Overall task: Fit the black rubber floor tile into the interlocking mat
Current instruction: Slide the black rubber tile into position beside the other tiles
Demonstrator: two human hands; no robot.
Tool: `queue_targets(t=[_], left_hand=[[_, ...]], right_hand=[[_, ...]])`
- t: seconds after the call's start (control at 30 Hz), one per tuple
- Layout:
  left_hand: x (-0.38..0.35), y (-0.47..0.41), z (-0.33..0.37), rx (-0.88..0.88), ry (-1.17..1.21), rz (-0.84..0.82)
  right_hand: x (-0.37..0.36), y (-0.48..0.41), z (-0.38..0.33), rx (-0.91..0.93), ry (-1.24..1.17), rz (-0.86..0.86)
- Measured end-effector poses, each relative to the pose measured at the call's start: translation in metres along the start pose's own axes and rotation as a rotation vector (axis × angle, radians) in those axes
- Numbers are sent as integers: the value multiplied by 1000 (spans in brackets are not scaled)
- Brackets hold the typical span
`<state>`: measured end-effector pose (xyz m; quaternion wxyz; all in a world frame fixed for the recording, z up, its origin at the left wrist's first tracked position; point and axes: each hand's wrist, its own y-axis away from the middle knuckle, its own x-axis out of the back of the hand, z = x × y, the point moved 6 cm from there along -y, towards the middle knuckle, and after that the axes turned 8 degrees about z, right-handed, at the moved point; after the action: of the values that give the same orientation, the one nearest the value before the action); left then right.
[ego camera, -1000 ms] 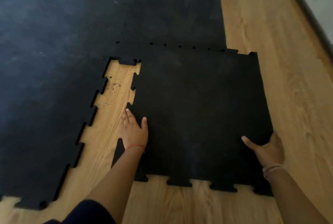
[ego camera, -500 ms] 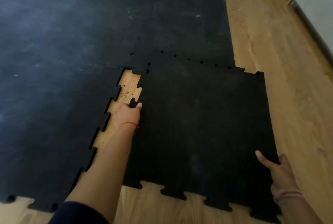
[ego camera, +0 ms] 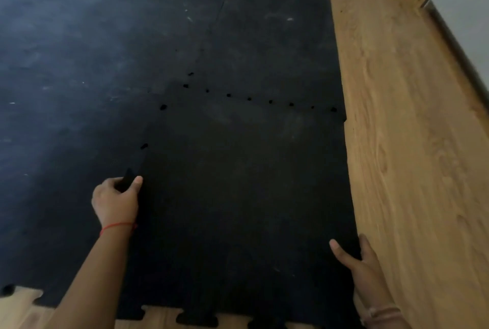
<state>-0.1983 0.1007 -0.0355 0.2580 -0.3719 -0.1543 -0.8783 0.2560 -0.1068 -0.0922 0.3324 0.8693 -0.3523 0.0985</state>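
Observation:
The black rubber tile [ego camera: 246, 196] lies flat against the interlocking mat [ego camera: 79, 77], covering the wooden gap on its left. Small dark holes show along its far seam and left seam. My left hand [ego camera: 116, 203] pinches a tab on the tile's left edge, thumb on top. My right hand [ego camera: 354, 257] grips the tile's right edge near the front corner, thumb on the top face and fingers around the edge.
Bare wooden floor [ego camera: 410, 143] runs along the right side of the mat up to a white wall with a dark baseboard [ego camera: 460, 53]. A strip of wood shows below the tile's front tabs [ego camera: 195, 319].
The tile has slid left and away from me until the wooden gap beside it closed. My left hand moved nearer along the left edge; my right hand stayed on the right edge.

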Motion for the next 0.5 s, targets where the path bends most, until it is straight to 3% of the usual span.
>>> queue_targets(t=[0.2,0.37,0.5], left_hand=[[8,0,-8,-135,-275,6],[-5,3,-10,-106,-411,-57],[-8,-10,-12,-13,-385,-44]], right_hand=[[-17,25,-9,-34,10,30],[-10,18,-19,-112,59,68],[-10,8,-22,-181,25,62]])
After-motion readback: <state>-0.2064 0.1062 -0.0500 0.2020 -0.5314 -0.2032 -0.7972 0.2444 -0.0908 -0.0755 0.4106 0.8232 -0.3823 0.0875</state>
